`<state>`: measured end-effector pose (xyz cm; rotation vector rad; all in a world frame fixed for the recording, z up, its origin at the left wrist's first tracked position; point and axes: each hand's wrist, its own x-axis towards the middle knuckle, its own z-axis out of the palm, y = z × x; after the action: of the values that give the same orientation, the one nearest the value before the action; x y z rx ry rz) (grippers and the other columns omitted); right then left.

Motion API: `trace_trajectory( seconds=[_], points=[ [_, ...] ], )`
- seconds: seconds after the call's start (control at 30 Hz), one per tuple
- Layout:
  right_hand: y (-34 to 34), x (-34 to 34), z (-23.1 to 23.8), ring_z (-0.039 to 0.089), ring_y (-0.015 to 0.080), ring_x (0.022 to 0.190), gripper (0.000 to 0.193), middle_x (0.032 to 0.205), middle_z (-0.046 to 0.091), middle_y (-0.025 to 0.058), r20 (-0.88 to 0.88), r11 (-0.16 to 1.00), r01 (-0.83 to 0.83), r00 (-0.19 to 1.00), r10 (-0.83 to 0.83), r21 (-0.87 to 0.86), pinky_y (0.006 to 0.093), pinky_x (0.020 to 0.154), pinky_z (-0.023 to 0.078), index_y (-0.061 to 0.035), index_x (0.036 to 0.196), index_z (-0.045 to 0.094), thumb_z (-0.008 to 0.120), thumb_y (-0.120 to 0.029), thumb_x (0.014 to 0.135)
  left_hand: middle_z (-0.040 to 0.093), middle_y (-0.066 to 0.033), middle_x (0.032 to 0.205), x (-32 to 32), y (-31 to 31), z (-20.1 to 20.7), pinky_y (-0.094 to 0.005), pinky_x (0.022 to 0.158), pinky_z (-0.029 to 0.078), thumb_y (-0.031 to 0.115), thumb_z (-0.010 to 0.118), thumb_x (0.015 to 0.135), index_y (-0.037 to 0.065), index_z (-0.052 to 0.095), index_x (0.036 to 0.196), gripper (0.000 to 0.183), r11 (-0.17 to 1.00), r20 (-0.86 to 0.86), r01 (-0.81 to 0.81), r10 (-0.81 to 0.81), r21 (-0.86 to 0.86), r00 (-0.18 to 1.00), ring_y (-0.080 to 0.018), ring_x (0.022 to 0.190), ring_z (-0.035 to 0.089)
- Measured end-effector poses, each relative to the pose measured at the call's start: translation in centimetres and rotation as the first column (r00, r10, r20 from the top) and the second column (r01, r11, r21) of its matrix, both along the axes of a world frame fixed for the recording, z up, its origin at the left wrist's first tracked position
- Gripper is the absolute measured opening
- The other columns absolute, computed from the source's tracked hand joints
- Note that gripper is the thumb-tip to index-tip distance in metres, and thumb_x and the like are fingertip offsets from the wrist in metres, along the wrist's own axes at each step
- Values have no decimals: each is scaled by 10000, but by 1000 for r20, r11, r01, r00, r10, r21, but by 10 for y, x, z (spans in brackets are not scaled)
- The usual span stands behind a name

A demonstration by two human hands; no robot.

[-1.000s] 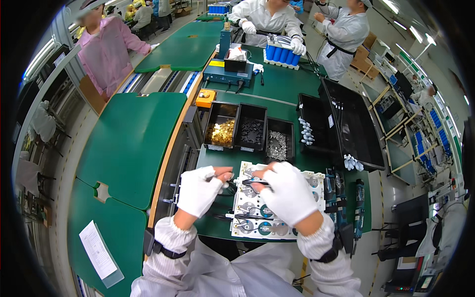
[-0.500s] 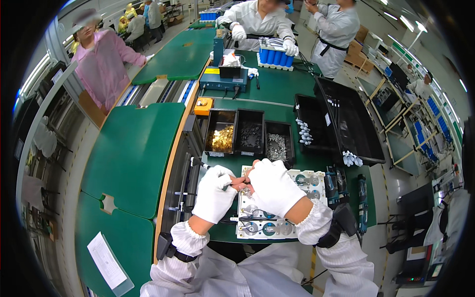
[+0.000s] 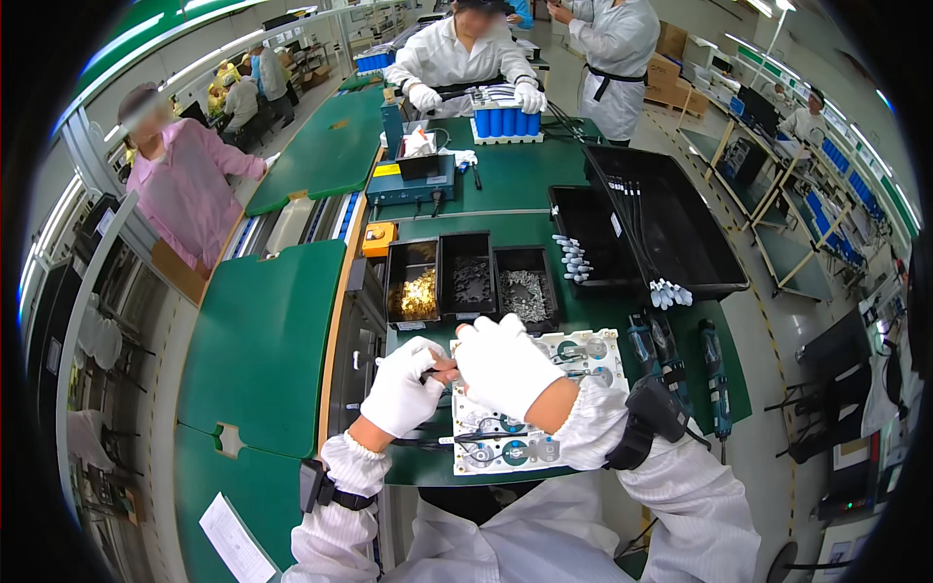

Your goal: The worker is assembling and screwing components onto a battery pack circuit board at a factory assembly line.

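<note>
In front of me a white battery module frame (image 3: 600, 342) lies on the green bench, with round cells, metal tabs and black cables on its top. Both hands wear white gloves with bare fingertips and meet at its upper left corner. My left hand (image 3: 403, 387) is closed in a pinch, its fingertips at the frame's left edge. Above the corner is my right hand (image 3: 510, 367), its fingers bent down and together beside the left fingertips. What the two pinch is hidden. A black cable (image 3: 416, 443) runs out over the frame's left side.
Beyond the frame stand black bins of gold-coloured parts (image 3: 418, 294), dark pieces (image 3: 472, 282) and silver screws (image 3: 526, 294). Power screwdrivers (image 3: 714, 374) lie at right, near a large black tray (image 3: 695, 233) with cables. Across the bench a co-worker holds a blue battery pack (image 3: 507, 123).
The view has shifted a little, so the bench sits further left. My hands stay together at the frame's upper left corner, and my right hand now covers more of the fingertips.
</note>
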<state>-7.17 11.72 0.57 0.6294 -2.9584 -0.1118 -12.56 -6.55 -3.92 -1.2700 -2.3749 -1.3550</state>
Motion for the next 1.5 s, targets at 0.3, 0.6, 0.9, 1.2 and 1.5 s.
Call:
trace_trajectory(
  seconds=[0.3, 0.6, 0.9, 1.2, 1.5],
  points=[
    [1, 3, -13, 579, 235, 926, 209, 965, 611, 70, -121, 999, -7, 993, 0, -54, 411, 763, 409, -70, 912, 714, 649, -258, 847, 718, -94, 814, 2, 0, 16, -300, 692, 552, 2, 776, 790, 22, 730, 831, 64, 991, 171, -58, 78, -121, 982, -213, 723, 697],
    [61, 74, 36, 673, 311, 936, 190, 930, 708, 109, -220, 765, 49, 944, -246, -643, 421, 837, 529, -81, 946, 743, 741, -202, 800, 726, -80, 808, 2, -10, 1, -296, 683, 555, 35, 844, 736, 59, 748, 843, 146, 981, 42, -186, 188, -59, 981, -208, 728, 701],
    [233, 231, -111, 661, 402, 1001, 615, 1127, 663, 230, 192, 374, 927, 361, -913, 39, 460, 890, 532, -19, 1371, 548, 597, -474, 960, 708, -79, 799, 2, 6, 21, -306, 655, 524, 85, 831, 780, 30, 743, 870, 138, 992, 259, -79, 101, -96, 961, -204, 703, 673],
    [300, 228, -123, 555, 144, 727, 572, 880, 607, 30, 703, 201, 921, 385, -598, -333, 293, 685, 488, 19, 1312, 557, 699, -367, 915, 706, -98, 776, 1, -1, 14, -338, 644, 531, 159, 843, 751, 59, 779, 867, 166, 993, 133, -106, 112, -56, 985, -257, 700, 679],
    [250, 291, -137, 476, 203, 610, 591, 747, 489, 85, 615, -632, 452, 787, -49, -629, 323, 524, 408, 26, 1013, 538, 760, -375, 640, 733, -84, 794, -2, -10, -1, -289, 640, 533, 139, 855, 761, 77, 798, 901, 164, 994, 193, -96, 86, 44, 977, -209, 693, 699]
  ],
)
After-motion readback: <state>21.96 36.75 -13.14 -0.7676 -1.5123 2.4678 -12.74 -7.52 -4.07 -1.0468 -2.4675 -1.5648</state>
